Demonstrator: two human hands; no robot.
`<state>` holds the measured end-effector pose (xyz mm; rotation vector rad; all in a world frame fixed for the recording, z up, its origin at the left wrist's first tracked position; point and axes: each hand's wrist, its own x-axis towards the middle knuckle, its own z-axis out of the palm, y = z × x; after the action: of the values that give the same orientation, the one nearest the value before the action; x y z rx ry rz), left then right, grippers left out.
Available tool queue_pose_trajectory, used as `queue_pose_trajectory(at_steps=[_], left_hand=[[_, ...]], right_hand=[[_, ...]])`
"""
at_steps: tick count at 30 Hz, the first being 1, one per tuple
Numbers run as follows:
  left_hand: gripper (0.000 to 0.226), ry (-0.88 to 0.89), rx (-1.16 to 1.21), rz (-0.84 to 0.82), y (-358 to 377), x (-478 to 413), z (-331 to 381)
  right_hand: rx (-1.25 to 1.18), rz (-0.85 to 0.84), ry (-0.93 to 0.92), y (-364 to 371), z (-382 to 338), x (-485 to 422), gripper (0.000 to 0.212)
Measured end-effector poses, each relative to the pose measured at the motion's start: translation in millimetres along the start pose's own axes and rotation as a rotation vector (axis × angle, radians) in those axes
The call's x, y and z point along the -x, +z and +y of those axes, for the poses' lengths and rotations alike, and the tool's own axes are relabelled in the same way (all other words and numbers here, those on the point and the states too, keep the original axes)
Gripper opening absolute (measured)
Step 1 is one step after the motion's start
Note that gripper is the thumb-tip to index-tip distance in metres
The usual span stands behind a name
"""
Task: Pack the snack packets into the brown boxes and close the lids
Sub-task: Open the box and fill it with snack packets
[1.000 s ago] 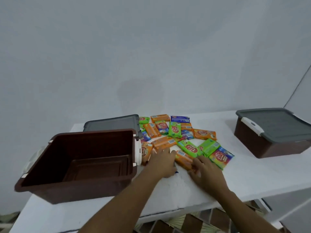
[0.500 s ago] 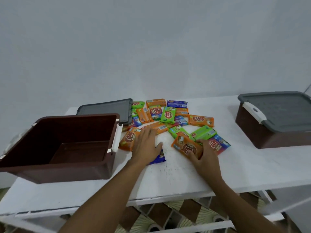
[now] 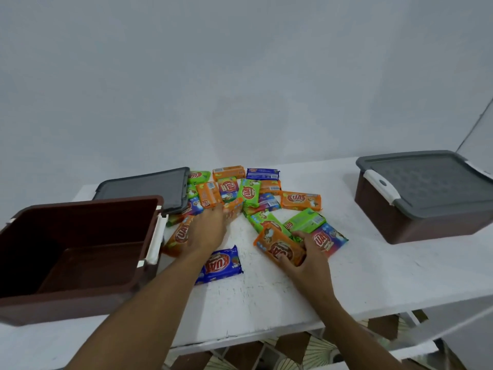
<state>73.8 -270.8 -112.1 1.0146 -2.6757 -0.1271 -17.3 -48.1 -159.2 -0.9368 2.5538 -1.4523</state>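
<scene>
Several orange, green and blue snack packets lie in a heap on the white table. An open brown box stands at the left, with nothing inside it. My left hand reaches flat over orange packets beside that box, fingers stretched toward the heap. A blue packet lies just below its wrist. My right hand grips an orange packet at the heap's near edge. A second brown box with its grey lid on stands at the right.
The open box's grey lid lies flat behind it, touching the heap's left side. A white wall rises right behind the table. Patterned floor tiles show below the table's front edge.
My left hand moved forward off the blue packet, which now lies uncovered. My right hand closed round the orange packet and tilted it up.
</scene>
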Motion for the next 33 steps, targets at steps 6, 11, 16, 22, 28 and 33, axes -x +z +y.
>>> queue_pose_trajectory(at_steps=[6,11,16,22,28,33], left_hand=[[0.038,-0.252,0.670,-0.109,-9,-7,-1],[0.031,-0.329,1.089,-0.164,-56,8,12],[0.021,-0.223,1.080,-0.160,-110,20,0],[0.017,-0.168,0.925,-0.179,-169,32,-65],[0.016,-0.154,0.720,-0.193,-211,59,-168],[0.019,-0.093,0.363,-0.414,-209,57,-245]], right_hand=[[-0.006,-0.015,0.016,1,-1,0,0.067],[-0.043,-0.054,0.006,-5,-7,2,0.064],[-0.129,-0.041,0.056,-10,-27,8,0.059],[-0.779,0.002,0.303,-5,-108,-4,0.035],[-1.128,-0.248,0.357,33,-202,-25,0.031],[-0.921,-0.404,0.164,83,-279,-28,0.032]])
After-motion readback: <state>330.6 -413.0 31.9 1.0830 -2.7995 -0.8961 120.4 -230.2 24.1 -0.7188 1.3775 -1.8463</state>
